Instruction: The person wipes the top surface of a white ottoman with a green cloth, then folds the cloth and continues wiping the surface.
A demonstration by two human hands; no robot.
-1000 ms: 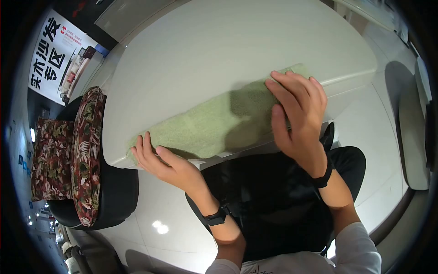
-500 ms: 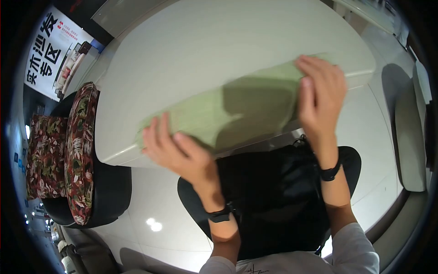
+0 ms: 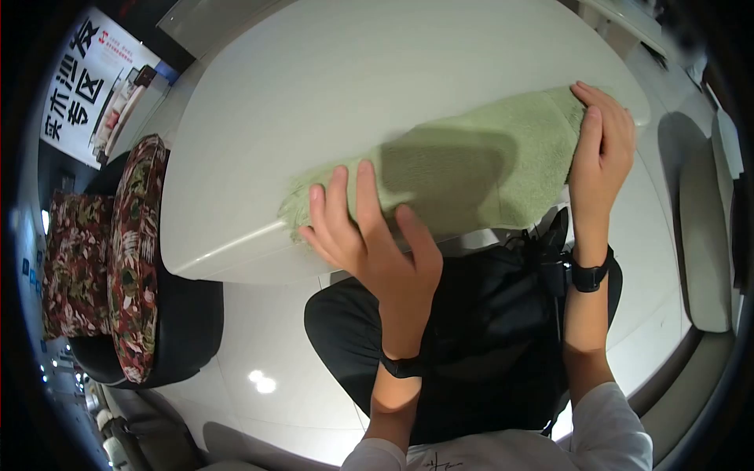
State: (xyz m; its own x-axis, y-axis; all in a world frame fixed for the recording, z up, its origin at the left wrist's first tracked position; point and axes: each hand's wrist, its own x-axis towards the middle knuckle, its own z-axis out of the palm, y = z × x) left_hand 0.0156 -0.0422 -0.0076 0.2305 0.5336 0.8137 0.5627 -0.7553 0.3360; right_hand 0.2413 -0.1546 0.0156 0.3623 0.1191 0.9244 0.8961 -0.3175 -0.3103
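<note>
A green towel (image 3: 542, 145) lies in a long strip along the near edge of a white tabletop (image 3: 314, 86), partly in shadow. My left hand (image 3: 377, 235) rests on the towel's left part with its fingers spread and thumb apart. At the towel's right end lies my right hand (image 3: 605, 149), its fingers stretched out over the cloth and its thumb a little apart from them. Part of that end is hidden beneath the right hand. Each wrist wears a black band.
A chair with a floral cushion (image 3: 137, 259) stands left of the table. A black bag or cloth (image 3: 487, 337) covers my lap. On the right is a beige seat (image 3: 703, 243). A sign (image 3: 90, 86) with large characters stands at the upper left.
Both hands and the towel have moved right along the table edge. My left hand has also risen slightly, its fingers now spread wider on the cloth.
</note>
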